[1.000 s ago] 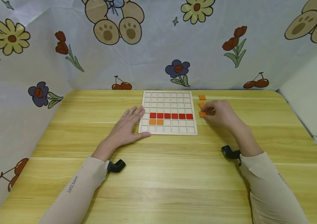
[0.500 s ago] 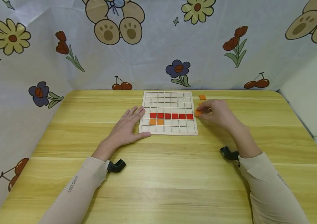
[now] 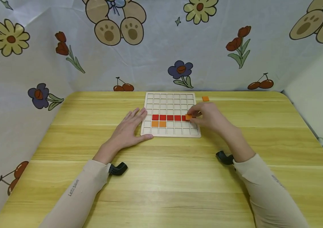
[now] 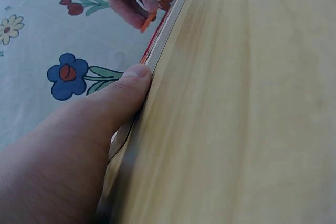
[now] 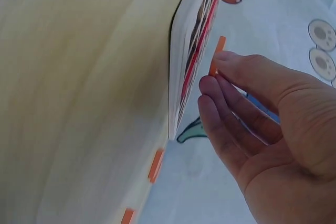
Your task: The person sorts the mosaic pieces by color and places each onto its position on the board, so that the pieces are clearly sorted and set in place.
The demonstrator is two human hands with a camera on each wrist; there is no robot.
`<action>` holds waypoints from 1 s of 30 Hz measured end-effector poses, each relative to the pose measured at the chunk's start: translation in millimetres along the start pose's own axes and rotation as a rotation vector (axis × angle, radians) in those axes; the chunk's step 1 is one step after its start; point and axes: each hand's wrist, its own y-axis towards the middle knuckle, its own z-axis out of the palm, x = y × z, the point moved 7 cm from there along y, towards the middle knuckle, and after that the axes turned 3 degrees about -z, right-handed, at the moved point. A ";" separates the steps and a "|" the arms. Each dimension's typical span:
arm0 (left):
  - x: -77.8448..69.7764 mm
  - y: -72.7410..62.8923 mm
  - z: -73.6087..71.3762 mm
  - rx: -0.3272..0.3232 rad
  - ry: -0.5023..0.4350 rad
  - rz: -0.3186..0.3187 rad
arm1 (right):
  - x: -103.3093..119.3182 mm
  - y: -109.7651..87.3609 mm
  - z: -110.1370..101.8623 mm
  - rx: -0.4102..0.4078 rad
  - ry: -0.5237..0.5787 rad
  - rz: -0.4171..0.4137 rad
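Observation:
A pale wooden grid board (image 3: 170, 133) lies on the table, with a row of several red tiles (image 3: 166, 117) in it. Two orange tiles (image 3: 159, 123) sit side by side in the row below. My left hand (image 3: 128, 129) rests along the board's left side, fingers spread, its thumb (image 4: 137, 73) on the near edge. Between thumb and fingers my right hand (image 3: 211, 116) pinches an orange square tile (image 3: 188, 117). The right wrist view shows this tile (image 5: 217, 55) tilted and held clear above the board.
One loose orange tile (image 3: 205, 98) lies right of the board near the table's back edge. The right wrist view shows another loose tile (image 5: 156, 165), which the right hand hides in the head view. A patterned cloth (image 3: 150, 57) hangs behind the wooden table (image 3: 161, 183).
My right hand has lifted an orange tile from the table right of the board and carried it left over the board's right part. The left hand stays in place.

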 end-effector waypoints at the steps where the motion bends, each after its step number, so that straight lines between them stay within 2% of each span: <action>1: 0.1 0.0 0.1 -0.001 -0.001 0.001 | 3.2 1.3 1.2 0.000 -0.007 -0.013; 5: 0.2 0.7 1.0 -0.002 -0.002 0.004 | 15.1 6.6 7.8 0.007 -0.013 -0.041; 14: 0.8 1.7 2.5 0.002 -0.003 0.002 | 41.3 19.4 26.6 0.031 0.022 -0.049; 30: 1.5 0.2 0.0 -0.003 -0.011 -0.006 | 54.7 21.2 40.7 0.021 -0.026 -0.092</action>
